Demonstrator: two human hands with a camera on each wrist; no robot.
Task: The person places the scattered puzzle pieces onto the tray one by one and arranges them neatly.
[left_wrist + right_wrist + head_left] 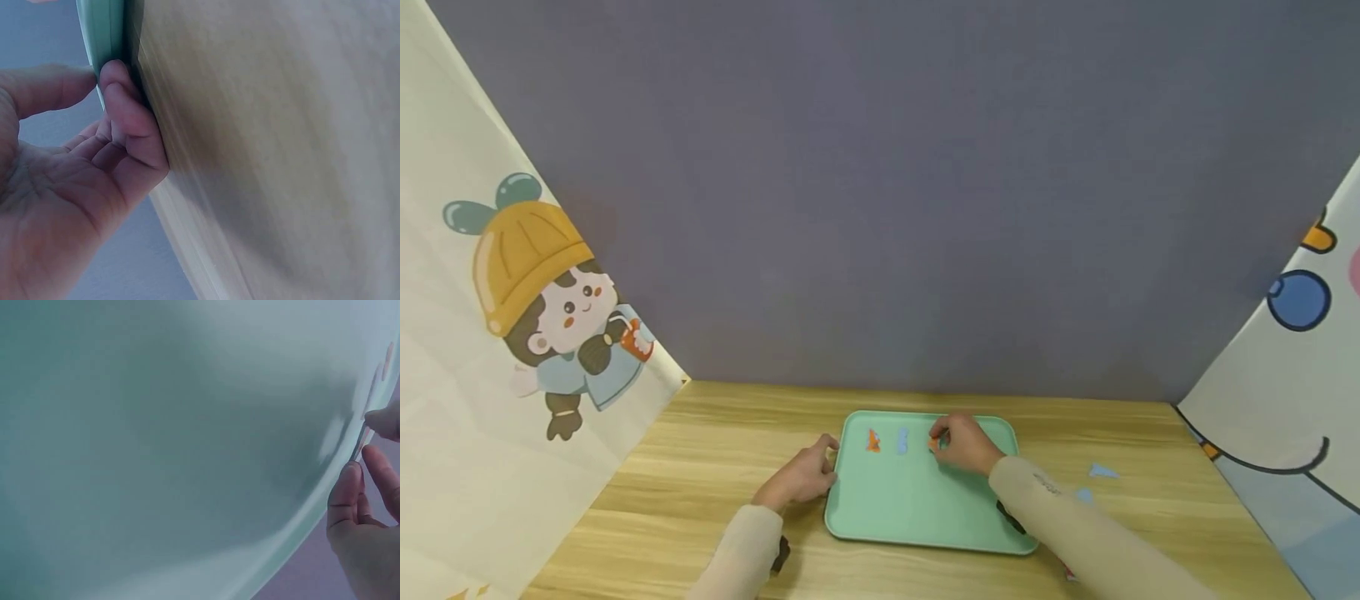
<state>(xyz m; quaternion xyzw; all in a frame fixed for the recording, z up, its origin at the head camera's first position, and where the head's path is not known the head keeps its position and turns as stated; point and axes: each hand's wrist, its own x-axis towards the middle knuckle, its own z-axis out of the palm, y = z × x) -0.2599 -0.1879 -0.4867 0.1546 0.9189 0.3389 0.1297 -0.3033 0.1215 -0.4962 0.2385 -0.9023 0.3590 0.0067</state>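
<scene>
Orange piece (933,444), small and thin, sits in the right hand (967,446) over the far part of the tray, right of its middle; whether it rests on the green surface or hangs just above, I can't make out. The right thumb and fingertips pinch it, closed down to its thickness, and hide much of it. The left hand (805,475) is at the left side of the tray (910,508), thumb against the rim and fingers bent against the outer wall, so the edge is held between them with hardly any gap. On the tray, in a rough row with the pinched one, lie a blue piece (902,441), nearest to it, and a fish-like piece (874,441) in orange with a touch of blue, farther left. The tray lies flat on a wooden table (715,450). Right of it, near the right sleeve (1075,533), are a blue triangle (1103,472) and a second blue bit (1085,496), partly covered by that sleeve; a reddish scrap (1070,575) peeks out lower down. The left sleeve (737,554) is pale too. Behind the table stands a grey backdrop (880,200), and on the white left panel (445,333) I see a cartoon figure (568,312) in a yellow hat.
</scene>
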